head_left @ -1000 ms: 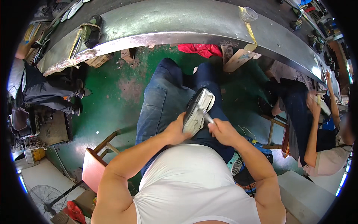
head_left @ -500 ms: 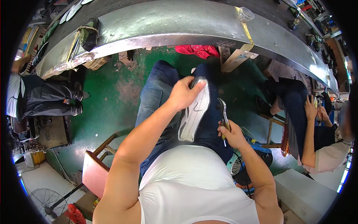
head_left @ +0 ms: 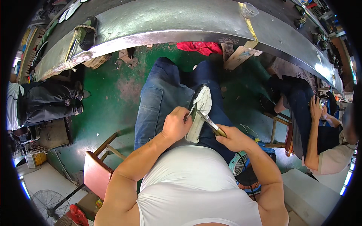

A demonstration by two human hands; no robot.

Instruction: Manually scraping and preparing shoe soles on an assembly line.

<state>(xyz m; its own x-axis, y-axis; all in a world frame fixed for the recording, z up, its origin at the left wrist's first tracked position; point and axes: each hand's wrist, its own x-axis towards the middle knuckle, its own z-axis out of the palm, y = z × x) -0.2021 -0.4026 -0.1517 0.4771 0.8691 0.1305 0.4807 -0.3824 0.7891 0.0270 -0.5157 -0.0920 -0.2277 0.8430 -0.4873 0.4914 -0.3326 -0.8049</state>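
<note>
Item one: a shoe (head_left: 196,130), pale underside up, toe away from the body, lying over the thighs of the blue jeans (head_left: 154,109). We find the left hand (head_left: 175,124) clamped on its left edge. Item two: metal pincers (head_left: 212,123) with a brownish handle, the head against the underside; we see the right hand (head_left: 235,138) wrapped around the handle, apart from the left.

Beyond the knees, we record a metal-topped bench (head_left: 169,28) bearing a clear plastic cup (head_left: 249,10) and a dark green shoe (head_left: 86,34); below it, a red cloth (head_left: 200,47). At left, a pink-seated stool (head_left: 97,175); at right, a seated co-worker (head_left: 333,160).
</note>
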